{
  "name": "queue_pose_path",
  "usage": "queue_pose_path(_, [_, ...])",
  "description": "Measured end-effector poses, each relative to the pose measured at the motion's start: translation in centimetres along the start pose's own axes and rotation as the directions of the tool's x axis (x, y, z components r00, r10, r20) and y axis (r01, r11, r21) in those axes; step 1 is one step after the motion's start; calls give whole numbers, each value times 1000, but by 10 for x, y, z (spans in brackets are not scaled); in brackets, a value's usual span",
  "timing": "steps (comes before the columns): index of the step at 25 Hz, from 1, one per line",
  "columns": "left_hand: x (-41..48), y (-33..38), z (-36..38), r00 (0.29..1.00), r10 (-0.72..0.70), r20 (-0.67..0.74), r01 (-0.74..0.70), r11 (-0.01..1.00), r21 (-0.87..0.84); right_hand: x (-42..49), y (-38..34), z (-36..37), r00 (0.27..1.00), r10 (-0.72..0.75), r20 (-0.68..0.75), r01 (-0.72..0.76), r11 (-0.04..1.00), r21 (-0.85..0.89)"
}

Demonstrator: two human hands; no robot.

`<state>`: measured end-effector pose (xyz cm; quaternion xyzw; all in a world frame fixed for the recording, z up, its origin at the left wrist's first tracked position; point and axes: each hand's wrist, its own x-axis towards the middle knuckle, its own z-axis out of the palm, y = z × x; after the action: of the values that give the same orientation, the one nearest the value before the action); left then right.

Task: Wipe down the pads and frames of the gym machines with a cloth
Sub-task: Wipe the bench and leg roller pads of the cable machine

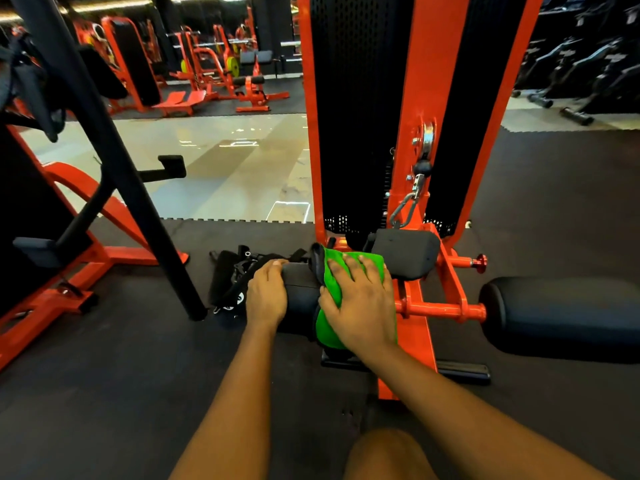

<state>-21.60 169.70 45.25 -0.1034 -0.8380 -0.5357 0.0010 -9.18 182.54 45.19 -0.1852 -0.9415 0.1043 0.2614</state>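
Facing big orange machine frame (433,64). Held black roller pad (301,299) beside it, left grip (266,296) curled round its end. Pressed green cloth (327,327) flat onto that pad under right grip (360,303), fingers spread apart, not clenched.

Heap of black webbing straps (232,284), lying on black interlocking rubber floor mats (138,358). Strip of glossy beige floor (225,157) beyond the mats' edge. Far behind, round yellow weight plates (234,65). One steel carabiner clip (403,209), hanging below chrome pulley wheel (426,140).
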Motion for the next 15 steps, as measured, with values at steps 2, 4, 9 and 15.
queue_pose_path(2, [-1, -6, 2, 999, 47, -27, -46, 999, 10, 11, -2, -2, 1000, 3, 14, -2, 999, -35])
queue_pose_path(4, [4, -12, 3, 999, 35, -41, -35, 999, -5, 31, -8, -11, 995, 19, 95, -14, 998, -54])
queue_pose_path(9, [2, -12, 5, 995, 77, -67, -81, 995, -55, 101, -13, -17, 798, 194, 570, -209, 977, -41])
queue_pose_path(15, [1, -9, 1, 997, 53, -47, -55, 997, -52, 71, -7, -17, 917, 93, 387, -117, 992, 39])
